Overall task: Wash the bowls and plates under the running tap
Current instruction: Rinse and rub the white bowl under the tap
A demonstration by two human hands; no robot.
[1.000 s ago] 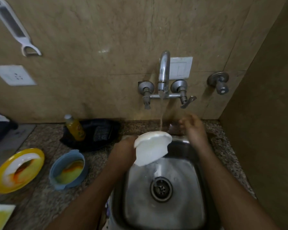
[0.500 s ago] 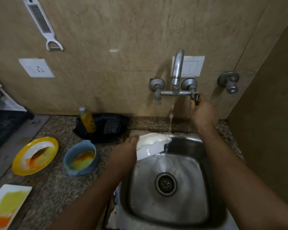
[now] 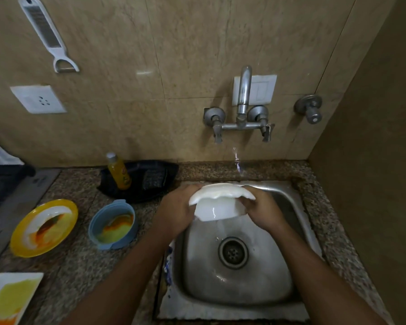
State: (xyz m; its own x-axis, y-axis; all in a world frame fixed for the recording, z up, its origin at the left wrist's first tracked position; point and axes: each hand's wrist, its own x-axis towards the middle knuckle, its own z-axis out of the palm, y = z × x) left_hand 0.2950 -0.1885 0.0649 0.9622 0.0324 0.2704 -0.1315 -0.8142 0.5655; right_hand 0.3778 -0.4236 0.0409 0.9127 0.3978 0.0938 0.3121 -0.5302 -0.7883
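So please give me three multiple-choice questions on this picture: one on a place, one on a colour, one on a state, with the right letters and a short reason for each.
1. Where is the white bowl?
A. on the counter
B. over the sink
C. on the wall

2. What colour is the round plate on the counter?
A. yellow
B. green
C. black

3. How is the white bowl held?
A. by no hand
B. by one hand only
C. by both hands

Key:
1 B, it hangs above the steel basin.
2 A, its rim is yellow.
3 C, the left hand and the right hand grip its sides.
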